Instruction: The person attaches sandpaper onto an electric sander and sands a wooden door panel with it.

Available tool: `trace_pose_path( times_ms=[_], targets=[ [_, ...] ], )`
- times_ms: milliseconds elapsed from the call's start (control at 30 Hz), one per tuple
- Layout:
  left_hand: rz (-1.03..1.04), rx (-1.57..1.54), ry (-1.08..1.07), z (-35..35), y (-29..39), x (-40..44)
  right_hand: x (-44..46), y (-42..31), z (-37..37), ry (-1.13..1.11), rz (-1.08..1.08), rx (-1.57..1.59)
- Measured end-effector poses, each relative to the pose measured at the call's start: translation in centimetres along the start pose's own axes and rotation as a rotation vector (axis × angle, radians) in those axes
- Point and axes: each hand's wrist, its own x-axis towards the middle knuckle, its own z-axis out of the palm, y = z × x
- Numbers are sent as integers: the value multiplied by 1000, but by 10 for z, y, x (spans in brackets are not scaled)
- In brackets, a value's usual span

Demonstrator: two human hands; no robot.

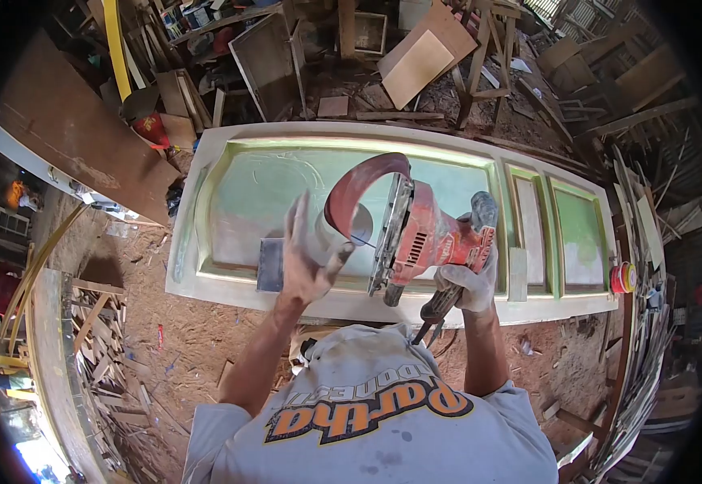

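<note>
My right hand, whitened with dust, is wrapped round the rear handle of a red power sander. The sander is tipped on its side above the door, its flat base turned to the left. A strip of brown-red sandpaper curls out from the top of that base. Beside the curl, my left hand is raised with fingers apart and somewhat blurred; it appears to hold nothing. Below them lies a panelled door with a whitish frame and green-tinted panels. Behind the curl, a round greyish thing is partly hidden.
A dark flat block and a pale rectangular piece lie on the door's near edge. A red and yellow can stands at its right end. Boards and scrap wood surround the dirt floor.
</note>
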Motion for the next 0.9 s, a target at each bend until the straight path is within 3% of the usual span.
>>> trace_pose_path(
  times_ms=[67, 133, 167, 267, 300, 433, 500, 633, 700, 800, 867, 900],
  targets=[
    [42, 12, -72, 9, -4, 7, 1, -2, -2, -36, 7, 25],
    [6, -459, -88, 28, 6, 12, -1, 1, -2, -34, 4, 2],
    [-104, -520, -48, 30, 17, 9, -2, 3, -2, -30, 0, -16],
    [-33, -316, -68, 35, -30, 2, -5, 7, 6, 37, -21, 52],
    [18, -201, -58, 28, -18, 2, -5, 8, 5, 36, -21, 66],
    [-50, -362, -59, 29, -17, 1, 4, 1, 10, 135, -36, 135],
    [-164, -318, -167, 21, -10, 3, 8, -5, 20, 170, -56, 131],
    [-74, -275, -277, 3, 6, 10, 21, -4, 8, 204, -68, 66],
    [-207, -310, -572, -13, 9, 20, 24, -5, 11, 206, -71, 71],
    [-277, -525, -559, -3, 29, 17, 28, -1, 13, 198, -46, 153],
    [-260, -388, -595, -7, 41, 17, 29, -2, 20, 200, -59, 109],
    [-192, -370, -493, 1, 35, 12, 30, -1, 23, 210, -73, 69]
  ],
)
